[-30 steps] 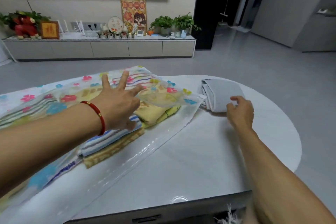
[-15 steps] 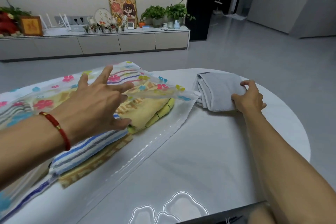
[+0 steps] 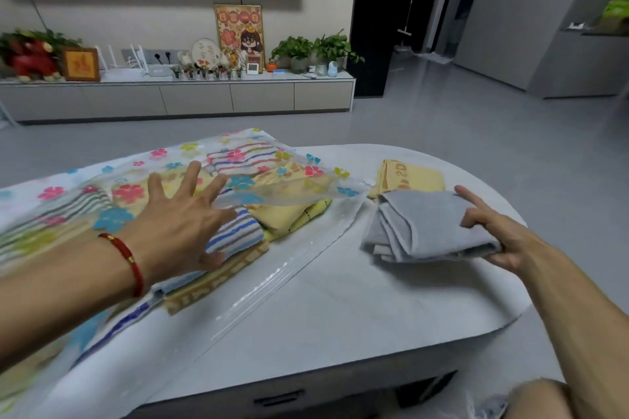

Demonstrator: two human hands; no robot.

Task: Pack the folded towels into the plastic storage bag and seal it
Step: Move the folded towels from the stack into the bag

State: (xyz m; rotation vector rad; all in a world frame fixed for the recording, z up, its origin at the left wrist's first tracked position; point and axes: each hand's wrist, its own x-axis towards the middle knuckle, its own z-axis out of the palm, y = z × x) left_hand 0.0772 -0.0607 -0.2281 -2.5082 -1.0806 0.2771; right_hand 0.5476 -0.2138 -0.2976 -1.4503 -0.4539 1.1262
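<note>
A person's left hand (image 3: 183, 224) is lying spread, fingers splayed, over towels (image 3: 238, 231) at the bag (image 3: 289, 190) mouth, while the right hand (image 3: 493, 231) is gripping a folded grey towel (image 3: 429, 224); a yellow towel (image 3: 412, 177) is lying just beyond it.

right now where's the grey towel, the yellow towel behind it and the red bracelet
grey towel (image 3: 432, 224), head view, top fold
yellow towel (image 3: 413, 177), head view, flat top face
red bracelet (image 3: 127, 257), head view, cord on the left wrist

"2D" on the yellow towel (image 3: 413, 177) behind the grey one
</note>
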